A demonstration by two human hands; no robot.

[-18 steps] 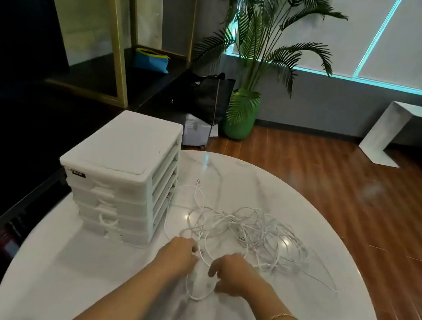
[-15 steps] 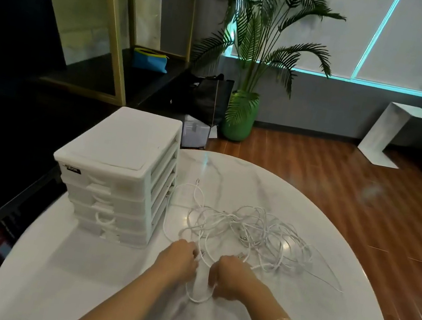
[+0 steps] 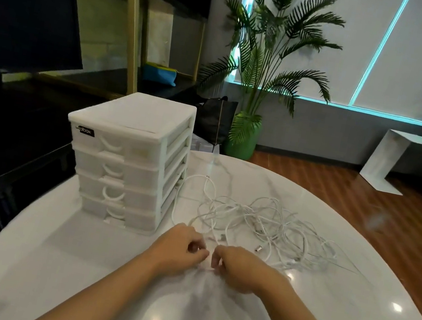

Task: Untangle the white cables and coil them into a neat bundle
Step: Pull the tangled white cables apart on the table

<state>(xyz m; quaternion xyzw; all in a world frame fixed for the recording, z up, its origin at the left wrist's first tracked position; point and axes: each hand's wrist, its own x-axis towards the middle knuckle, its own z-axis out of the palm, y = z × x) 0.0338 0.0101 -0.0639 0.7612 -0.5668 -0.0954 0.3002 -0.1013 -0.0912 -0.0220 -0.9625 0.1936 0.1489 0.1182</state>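
Note:
A loose tangle of white cables [image 3: 263, 224] lies on the white marble table [image 3: 347, 308], spreading right and away from my hands. One strand loops up towards the drawer unit, and a couple of plug ends show in the pile. My left hand [image 3: 178, 249] and my right hand [image 3: 238, 270] sit close together at the near edge of the tangle. Both have curled fingers pinching a strand of white cable between them. The strand is mostly hidden by my fingers.
A white plastic drawer unit [image 3: 131, 163] stands on the table just left of the cables. Beyond the table's far edge are a wooden floor, a potted palm [image 3: 244, 137], a black bag and a white side table [image 3: 399, 160]. A dark shelf runs along the left.
The camera has tilted up, so everything sits lower in view. My hands have drawn closer together, and the cable loop that hung below them is no longer visible.

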